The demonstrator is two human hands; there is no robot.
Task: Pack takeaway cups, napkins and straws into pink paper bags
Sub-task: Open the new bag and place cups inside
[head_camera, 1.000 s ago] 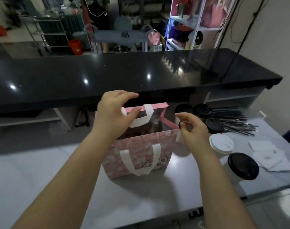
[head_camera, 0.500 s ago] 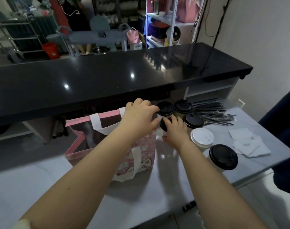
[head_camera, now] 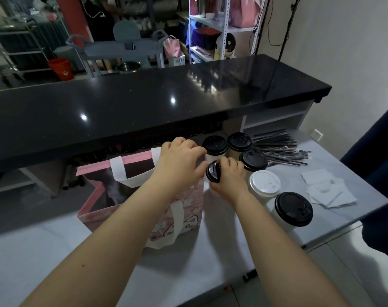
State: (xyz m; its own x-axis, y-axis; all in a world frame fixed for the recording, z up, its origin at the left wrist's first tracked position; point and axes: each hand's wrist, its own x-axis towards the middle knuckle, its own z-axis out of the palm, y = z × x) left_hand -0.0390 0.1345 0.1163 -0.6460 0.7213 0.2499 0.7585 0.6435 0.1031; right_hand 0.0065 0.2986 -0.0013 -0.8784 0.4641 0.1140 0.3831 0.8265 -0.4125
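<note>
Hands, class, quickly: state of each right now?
Left hand: curled at the rim of the pink bag; grip cannot be told.
Right hand: holding a black-lidded cup.

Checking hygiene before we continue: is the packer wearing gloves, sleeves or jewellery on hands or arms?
No. The left hand and right hand are bare, without gloves or rings. Both forearms are bare too: no sleeves, watch or bands in view.

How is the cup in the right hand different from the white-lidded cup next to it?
The held cup has a black lid; the white-lidded cup a white one. The held cup is tilted towards the pink bag, gripped by the right hand; the white-lidded cup stands upright on the table, untouched. Both are lidded takeaway cups.
</note>
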